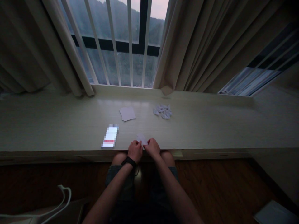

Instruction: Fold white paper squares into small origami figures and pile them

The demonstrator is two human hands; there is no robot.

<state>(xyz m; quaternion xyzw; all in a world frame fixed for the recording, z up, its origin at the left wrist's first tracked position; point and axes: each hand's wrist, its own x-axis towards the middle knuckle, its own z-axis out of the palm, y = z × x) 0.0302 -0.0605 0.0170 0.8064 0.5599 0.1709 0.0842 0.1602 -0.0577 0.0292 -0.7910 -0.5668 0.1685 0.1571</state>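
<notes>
A small pale sheet of paper [141, 138] lies at the front edge of the counter, between my two hands. My left hand [135, 150], with a black band on the wrist, has its fingers closed on the sheet's left side. On the lower right side, my right hand [152, 147] pinches the same sheet. Beyond them, a stack of square papers [127, 114] rests slightly fanned. To its right is a loose pile of small folded or crumpled paper pieces [163, 111].
A lit phone [110, 136] lies left of my hands on the pale counter [210, 124]. Curtains [187, 43] hang by a barred window behind. My knees are under the counter's edge. A white cable-like loop [66, 199] is at lower left.
</notes>
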